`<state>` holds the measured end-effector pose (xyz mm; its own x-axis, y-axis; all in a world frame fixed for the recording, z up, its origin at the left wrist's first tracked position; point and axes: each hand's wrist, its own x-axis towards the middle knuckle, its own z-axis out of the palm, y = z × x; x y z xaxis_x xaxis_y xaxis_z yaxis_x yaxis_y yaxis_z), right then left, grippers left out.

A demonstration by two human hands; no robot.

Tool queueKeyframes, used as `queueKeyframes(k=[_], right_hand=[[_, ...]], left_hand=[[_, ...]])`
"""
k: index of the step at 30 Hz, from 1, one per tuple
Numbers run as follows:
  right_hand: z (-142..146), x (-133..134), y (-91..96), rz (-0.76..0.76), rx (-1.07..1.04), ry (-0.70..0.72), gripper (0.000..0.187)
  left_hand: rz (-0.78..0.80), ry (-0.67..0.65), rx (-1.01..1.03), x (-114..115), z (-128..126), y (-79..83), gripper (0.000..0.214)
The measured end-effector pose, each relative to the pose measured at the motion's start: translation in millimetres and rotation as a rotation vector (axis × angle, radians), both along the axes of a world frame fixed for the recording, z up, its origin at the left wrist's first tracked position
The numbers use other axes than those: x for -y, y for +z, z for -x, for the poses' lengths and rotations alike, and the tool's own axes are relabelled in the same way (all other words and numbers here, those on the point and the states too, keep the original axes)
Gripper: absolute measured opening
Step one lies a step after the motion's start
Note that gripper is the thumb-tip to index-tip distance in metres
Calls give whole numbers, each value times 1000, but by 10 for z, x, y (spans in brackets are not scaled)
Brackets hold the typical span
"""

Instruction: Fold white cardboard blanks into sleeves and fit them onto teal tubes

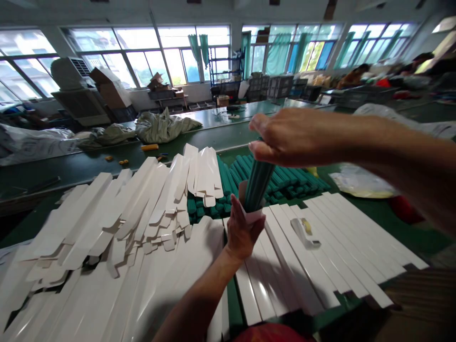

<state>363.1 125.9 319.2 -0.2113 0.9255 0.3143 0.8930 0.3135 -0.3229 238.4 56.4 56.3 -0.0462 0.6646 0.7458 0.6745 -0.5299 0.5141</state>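
My left hand is wrapped around the open end of a narrow white carton, tilted up over the table. A dark green ribbed rod-like bundle stands partly inside that opening. At its upper end, my right hand grips the bundle with fingers and thumb. Behind my hands lies a pile of similar green bundles. Flat unfolded white cartons are heaped to the left. On the right, closed-looking long white cartons lie side by side, with a small white tape dispenser on them.
A green conveyor-like table runs across behind the work. On it lie a crumpled grey cover and an orange-handled item. Clear plastic bags sit at the right. Another person is far back right.
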Motion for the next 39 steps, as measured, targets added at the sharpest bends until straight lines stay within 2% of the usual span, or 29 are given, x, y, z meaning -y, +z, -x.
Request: queueKeyframes(k=[2, 4, 6, 8, 10, 12, 14, 16, 18, 20, 24, 26, 29, 32, 34, 37, 39], right_hand=[[146, 142, 19, 9, 309, 161, 68], [231, 264, -150, 40, 548, 280, 67], [243, 329, -408, 107, 595, 332, 65], [174, 342, -655, 122, 516, 341, 70], [39, 327, -864, 71, 293, 276, 71], [-108, 315, -1075, 56, -53, 189, 62], [-191, 324, -1330, 148, -452, 154, 56], [-167, 359, -1612, 310, -835, 190, 49], [-49, 410, -1856, 441, -1155, 259, 42], [106, 451, -2004, 497, -1400, 304, 37], [332, 456, -2040, 471, -1664, 267, 31], [378, 429, -2014, 423, -1683, 236, 26], [405, 371, -1985, 337, -1596, 220, 20], [430, 302, -1966, 205, -1475, 203, 20], [453, 256, -1968, 105, -1471, 190, 15], [477, 204, -2003, 29, -1539, 225, 15], [468, 192, -2039, 10, -1542, 278, 15]], left_hand=[[-10, -24, -7, -8, 30, -14, 98], [-15, -70, -14, -18, 42, -27, 100], [-48, -79, -20, -35, 43, -45, 99], [-114, -51, -43, -65, 46, -65, 97], [-176, 9, -61, -103, 53, -82, 96], [-217, 83, -75, -140, 58, -92, 98], [-256, 143, -91, -169, 57, -96, 99], [-291, 160, -104, -186, 52, -93, 96], [-293, 125, -80, -192, 51, -77, 91], [-263, 42, -33, -190, 62, -46, 83], [-197, -126, 15, -181, 144, 37, 70], [-154, -185, 45, -182, 209, 85, 62], [-98, -261, 127, -197, 299, 185, 43], [-89, -237, 181, -228, 338, 313, 30], [-90, -191, 194, -252, 331, 381, 22], [-130, -172, 241, -283, 305, 406, 9], [-155, -189, 310, -297, 305, 385, 15]])
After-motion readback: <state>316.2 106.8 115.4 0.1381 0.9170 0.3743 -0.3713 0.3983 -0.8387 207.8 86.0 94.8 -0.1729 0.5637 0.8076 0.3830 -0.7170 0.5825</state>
